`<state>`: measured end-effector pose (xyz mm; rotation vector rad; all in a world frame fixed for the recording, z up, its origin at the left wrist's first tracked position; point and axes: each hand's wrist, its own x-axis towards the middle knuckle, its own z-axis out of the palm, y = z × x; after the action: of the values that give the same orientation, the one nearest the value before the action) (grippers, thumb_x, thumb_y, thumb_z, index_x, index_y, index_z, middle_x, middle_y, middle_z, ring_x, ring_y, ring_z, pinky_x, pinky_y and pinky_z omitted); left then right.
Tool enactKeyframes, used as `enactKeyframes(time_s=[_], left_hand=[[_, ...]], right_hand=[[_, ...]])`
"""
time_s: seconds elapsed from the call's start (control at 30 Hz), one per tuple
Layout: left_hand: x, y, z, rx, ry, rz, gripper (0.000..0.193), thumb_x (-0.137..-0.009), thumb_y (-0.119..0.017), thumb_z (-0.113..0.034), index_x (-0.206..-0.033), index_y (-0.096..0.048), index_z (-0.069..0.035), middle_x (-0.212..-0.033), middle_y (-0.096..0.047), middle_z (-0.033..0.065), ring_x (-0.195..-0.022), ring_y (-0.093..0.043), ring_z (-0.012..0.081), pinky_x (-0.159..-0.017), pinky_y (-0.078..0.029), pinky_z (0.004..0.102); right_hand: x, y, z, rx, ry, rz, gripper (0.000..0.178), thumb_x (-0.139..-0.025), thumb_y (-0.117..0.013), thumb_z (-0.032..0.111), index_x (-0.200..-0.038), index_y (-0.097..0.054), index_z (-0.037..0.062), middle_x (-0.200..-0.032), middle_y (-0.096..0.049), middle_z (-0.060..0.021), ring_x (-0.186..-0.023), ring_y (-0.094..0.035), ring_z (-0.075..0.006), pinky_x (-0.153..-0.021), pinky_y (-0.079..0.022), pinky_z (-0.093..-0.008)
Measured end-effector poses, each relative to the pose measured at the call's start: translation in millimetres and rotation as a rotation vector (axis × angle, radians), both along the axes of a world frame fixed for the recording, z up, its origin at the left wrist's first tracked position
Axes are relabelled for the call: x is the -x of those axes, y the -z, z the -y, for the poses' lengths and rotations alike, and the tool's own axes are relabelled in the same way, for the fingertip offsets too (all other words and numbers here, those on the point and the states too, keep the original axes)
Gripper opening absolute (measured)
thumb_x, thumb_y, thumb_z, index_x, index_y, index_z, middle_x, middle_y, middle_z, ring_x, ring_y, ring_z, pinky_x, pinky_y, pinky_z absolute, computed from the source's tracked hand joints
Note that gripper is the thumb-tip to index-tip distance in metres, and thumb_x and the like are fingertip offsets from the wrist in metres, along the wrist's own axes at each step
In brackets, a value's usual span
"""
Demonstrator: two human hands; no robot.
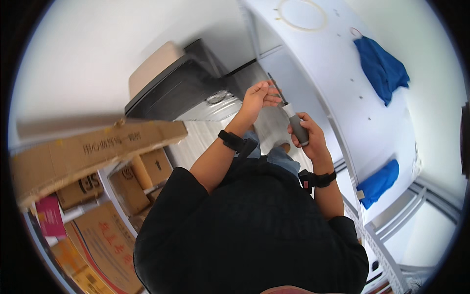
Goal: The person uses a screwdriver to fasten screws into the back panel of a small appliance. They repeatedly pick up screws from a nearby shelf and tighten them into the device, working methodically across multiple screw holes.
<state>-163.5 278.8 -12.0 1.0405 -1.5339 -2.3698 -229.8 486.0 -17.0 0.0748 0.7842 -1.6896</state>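
My right hand (312,136) is closed round the thick grey handle of a screwdriver (296,123). The handle has a pale collar, and a thin dark shaft points up and to the left. Beside that shaft is my left hand (260,99), its fingers stretched out and apart. The fingertips overlap the shaft in view; whether they touch it I cannot tell. Both wrists wear black bands.
On the right runs a long white table (342,73) bearing a blue cloth (381,66), another blue cloth (381,184), a pale ring (302,13) and small dark bits. At left, a long cardboard box (103,152) lies above shelved cartons, near a black cabinet (171,83).
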Motion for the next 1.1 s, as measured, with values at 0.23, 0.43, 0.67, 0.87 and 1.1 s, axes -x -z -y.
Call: enactKeyframes(time_s=[0.23,0.43,0.67,0.87,1.1], left_hand=[[-139.3,-18.8,74.2,-0.068,-0.358,-0.143,0.029,-0.1,-0.034,-0.016,-0.118,-0.05,0.001,-0.099,-0.065,0.0156,-0.079,-0.068,0.024,-0.068,-0.058,0.0291],[-264.8,-0.2,142.1,-0.112,-0.417,-0.159,0.028,-0.1,-0.037,-0.018,-0.119,-0.05,-0.002,-0.099,-0.064,0.0139,-0.083,-0.067,0.0237,-0.07,-0.057,0.0296],[-374.4,29.9,213.7,-0.204,-0.385,-0.126,0.029,-0.099,-0.042,-0.023,-0.12,-0.049,-0.005,-0.097,-0.065,0.0124,-0.082,-0.067,0.0236,-0.07,-0.057,0.0309],[-397.7,34.8,249.2,-0.242,-0.329,-0.092,0.028,-0.099,-0.039,-0.018,-0.124,-0.045,-0.007,-0.093,-0.065,0.0116,-0.076,-0.066,0.0223,-0.065,-0.054,0.0309],[-399.4,43.7,264.6,-0.191,-0.258,-0.027,0.027,-0.1,-0.038,-0.018,-0.123,-0.047,-0.009,-0.091,-0.065,0.0086,-0.075,-0.064,0.019,-0.065,-0.052,0.0295]], right_hand=[[-89.6,-13.6,102.2,0.02,-0.333,-0.08,0.033,-0.09,-0.041,0.018,-0.117,-0.041,0.0001,-0.08,-0.06,-0.015,-0.049,-0.053,-0.0173,-0.041,-0.039,-0.0249],[-192.3,-8.4,173.5,-0.01,-0.404,-0.08,0.035,-0.089,-0.045,0.018,-0.118,-0.043,-0.0017,-0.082,-0.063,-0.0135,-0.052,-0.056,-0.0157,-0.042,-0.04,-0.0232],[-308.7,3.3,233.5,-0.068,-0.343,-0.034,0.033,-0.094,-0.046,0.019,-0.121,-0.044,0.0,-0.091,-0.066,-0.0146,-0.054,-0.057,-0.0136,-0.043,-0.042,-0.0218],[-363.5,6.3,258.9,-0.15,-0.278,-0.078,0.034,-0.096,-0.045,0.022,-0.124,-0.042,0.004,-0.092,-0.062,-0.0103,-0.057,-0.055,-0.0118,-0.046,-0.043,-0.0234],[-392.9,15.9,269.6,-0.172,-0.183,-0.045,0.034,-0.094,-0.047,0.025,-0.124,-0.044,0.0107,-0.092,-0.061,-0.0043,-0.058,-0.053,-0.0095,-0.05,-0.041,-0.0251]])
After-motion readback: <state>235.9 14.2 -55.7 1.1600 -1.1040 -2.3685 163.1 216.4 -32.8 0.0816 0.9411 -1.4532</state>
